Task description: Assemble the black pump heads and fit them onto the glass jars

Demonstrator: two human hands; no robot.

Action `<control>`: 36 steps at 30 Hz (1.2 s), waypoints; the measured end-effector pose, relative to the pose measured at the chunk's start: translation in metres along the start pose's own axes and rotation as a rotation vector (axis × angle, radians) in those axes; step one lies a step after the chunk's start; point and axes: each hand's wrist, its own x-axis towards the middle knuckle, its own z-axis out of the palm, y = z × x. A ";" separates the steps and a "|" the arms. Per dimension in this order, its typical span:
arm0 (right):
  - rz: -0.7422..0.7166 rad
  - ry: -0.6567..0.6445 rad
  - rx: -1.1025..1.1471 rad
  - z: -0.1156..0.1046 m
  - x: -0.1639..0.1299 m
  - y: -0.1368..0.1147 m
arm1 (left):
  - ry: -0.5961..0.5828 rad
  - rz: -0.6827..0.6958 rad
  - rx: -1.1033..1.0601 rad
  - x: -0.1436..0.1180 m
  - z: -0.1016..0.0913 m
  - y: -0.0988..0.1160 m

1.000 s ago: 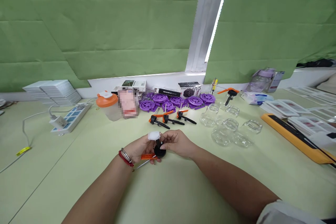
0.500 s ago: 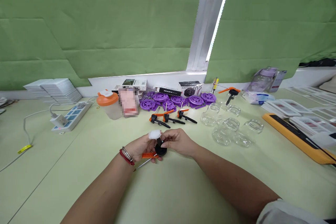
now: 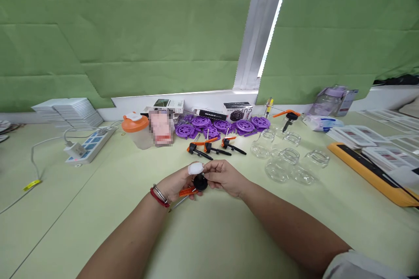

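Low over the table, my left hand [image 3: 179, 183] is closed around a black part with a round disc [image 3: 200, 182]. From the same part an orange lever [image 3: 187, 192] and a thin metal rod [image 3: 180, 202] stick out below the palm. A white wrap [image 3: 195, 168] covers the left thumb. My right hand [image 3: 224, 177] pinches at the upper edge of the black part; what lies between its fingertips is too small to make out. Just beyond the hands lie three similar black-and-orange assemblies [image 3: 212, 148] with metal rods.
Purple wheel-patterned plastic parts [image 3: 211, 124] and small boxes [image 3: 238, 111] line the back. Clear glass vessels [image 3: 278, 165] stand at right, near a yellow-and-black bar [image 3: 363, 172]. An orange-lidded cup [image 3: 135, 130], a power strip [image 3: 93, 146] and stacked white pieces [image 3: 68, 111] are at left.
The black part has turned slightly in my left hand, and my right fingertips have shifted a little to the right. Both hands keep hold near the same spot.
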 end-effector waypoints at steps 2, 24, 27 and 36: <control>0.013 -0.006 0.052 0.001 0.001 0.002 | 0.040 0.019 0.027 -0.001 0.003 0.000; 0.035 -0.007 0.182 0.001 0.002 0.004 | 0.031 0.027 0.096 -0.007 0.008 0.004; 0.032 -0.019 0.170 0.001 0.002 0.003 | 0.023 0.024 0.078 -0.006 0.006 0.002; -0.064 -0.118 0.072 -0.007 0.003 0.006 | -0.128 0.025 0.010 0.003 -0.008 -0.007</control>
